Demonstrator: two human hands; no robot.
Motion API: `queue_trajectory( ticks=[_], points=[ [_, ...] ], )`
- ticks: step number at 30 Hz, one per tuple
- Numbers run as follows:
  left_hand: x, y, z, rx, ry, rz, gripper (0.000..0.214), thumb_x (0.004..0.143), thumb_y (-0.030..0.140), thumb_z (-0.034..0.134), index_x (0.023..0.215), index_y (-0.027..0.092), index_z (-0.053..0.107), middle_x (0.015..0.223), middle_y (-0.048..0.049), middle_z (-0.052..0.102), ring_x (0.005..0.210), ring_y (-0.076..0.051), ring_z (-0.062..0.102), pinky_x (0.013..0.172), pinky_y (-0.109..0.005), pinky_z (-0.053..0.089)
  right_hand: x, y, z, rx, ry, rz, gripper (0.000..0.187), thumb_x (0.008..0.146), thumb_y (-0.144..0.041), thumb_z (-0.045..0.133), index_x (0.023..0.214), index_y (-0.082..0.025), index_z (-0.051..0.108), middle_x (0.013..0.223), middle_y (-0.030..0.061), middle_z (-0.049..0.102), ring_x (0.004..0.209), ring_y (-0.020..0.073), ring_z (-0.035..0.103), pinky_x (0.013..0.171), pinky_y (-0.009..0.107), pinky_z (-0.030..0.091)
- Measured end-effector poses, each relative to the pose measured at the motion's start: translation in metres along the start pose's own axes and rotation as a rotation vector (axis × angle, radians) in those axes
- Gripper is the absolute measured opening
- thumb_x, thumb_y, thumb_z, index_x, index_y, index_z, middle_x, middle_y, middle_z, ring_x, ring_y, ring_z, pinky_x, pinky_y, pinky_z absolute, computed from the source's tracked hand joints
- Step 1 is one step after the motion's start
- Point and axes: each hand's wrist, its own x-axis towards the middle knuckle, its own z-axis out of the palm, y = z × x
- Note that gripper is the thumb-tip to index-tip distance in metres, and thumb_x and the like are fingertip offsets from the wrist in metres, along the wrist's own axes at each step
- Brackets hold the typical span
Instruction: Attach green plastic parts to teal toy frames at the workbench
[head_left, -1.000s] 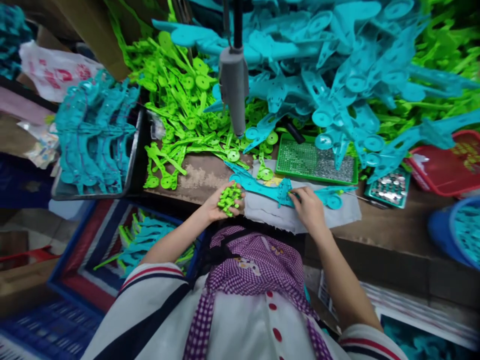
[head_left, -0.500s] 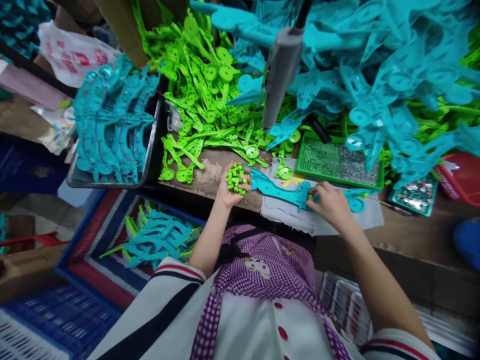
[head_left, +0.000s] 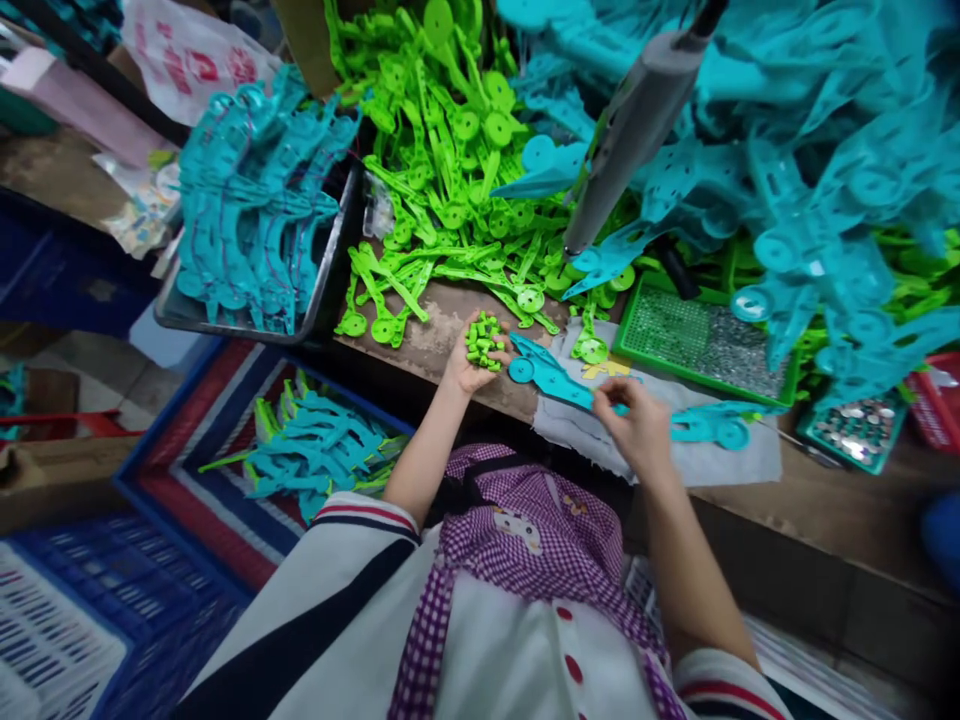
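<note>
My left hand (head_left: 469, 362) is cupped palm up at the bench edge, closed round a heap of small green plastic pieces (head_left: 484, 340). My right hand (head_left: 636, 428) rests on a long teal plastic part (head_left: 555, 377) that lies across a grey cloth (head_left: 742, 464), with its fingers pinched at the part's middle. What the fingertips pinch is too small to make out. A grey tool (head_left: 634, 130) hangs slanted above the bench.
Piles of green parts (head_left: 450, 170) and teal parts (head_left: 810, 150) crowd the back of the bench. A green tray of small metal bits (head_left: 701, 340) lies right of the hands. A black tray of teal parts (head_left: 255, 215) stands left, and a floor crate (head_left: 315, 460) holds more.
The view has swung left and tilted. My right hand slid leftward along the teal part toward its middle. My left hand stays cupped round the green pieces.
</note>
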Motion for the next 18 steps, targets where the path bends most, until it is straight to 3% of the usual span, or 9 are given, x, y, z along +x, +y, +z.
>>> queue_trajectory(
  ticks=[3,6,12,15,18],
  points=[
    [-0.007,-0.010,-0.009,-0.021,-0.007,-0.076,0.032,0.101,0.036,0.049,0.080,0.019,0.066,0.082,-0.0034,0.066,0.059,-0.008,0.055,0.044,-0.014,0.034,0.025,-0.020,0.039,0.092,-0.023,0.015,0.020,0.093,-0.042,0.053,0.093,-0.023,0.058,0.086,0.0050,0.069,0.076,0.0187,0.064,0.073,0.033,0.053],
    [-0.010,-0.026,-0.020,-0.028,-0.020,-0.181,0.034,0.101,0.037,0.047,0.078,0.018,0.064,0.080,-0.0047,0.063,0.058,-0.010,0.055,0.044,-0.015,0.034,0.050,-0.023,0.060,0.134,-0.009,0.047,0.024,0.094,-0.044,0.052,0.100,-0.022,0.060,0.092,0.0067,0.070,0.079,0.0193,0.062,0.073,0.034,0.052],
    [-0.012,-0.035,-0.031,-0.028,-0.023,-0.204,0.036,0.102,0.037,0.043,0.079,0.017,0.063,0.081,-0.0057,0.062,0.057,-0.011,0.055,0.044,-0.017,0.035,0.090,-0.026,0.068,0.185,-0.075,-0.035,0.026,0.094,-0.041,0.053,0.103,-0.020,0.065,0.098,0.0077,0.071,0.085,0.0196,0.063,0.080,0.035,0.051],
    [-0.012,-0.034,-0.030,-0.056,-0.026,-0.217,0.036,0.102,0.037,0.045,0.078,0.017,0.063,0.080,-0.0058,0.061,0.057,-0.011,0.055,0.044,-0.017,0.035,0.087,-0.024,0.071,0.207,-0.105,-0.007,0.026,0.093,-0.043,0.056,0.103,-0.020,0.065,0.094,0.0066,0.071,0.081,0.0191,0.064,0.077,0.034,0.053],
    [-0.010,-0.034,-0.030,-0.064,-0.044,-0.229,0.038,0.103,0.038,0.043,0.078,0.017,0.063,0.080,-0.0061,0.061,0.058,-0.011,0.056,0.045,-0.017,0.035,0.071,-0.016,0.073,0.156,-0.104,-0.076,0.025,0.094,-0.042,0.055,0.098,-0.021,0.067,0.095,0.0078,0.072,0.088,0.0213,0.065,0.083,0.037,0.053]
  ],
)
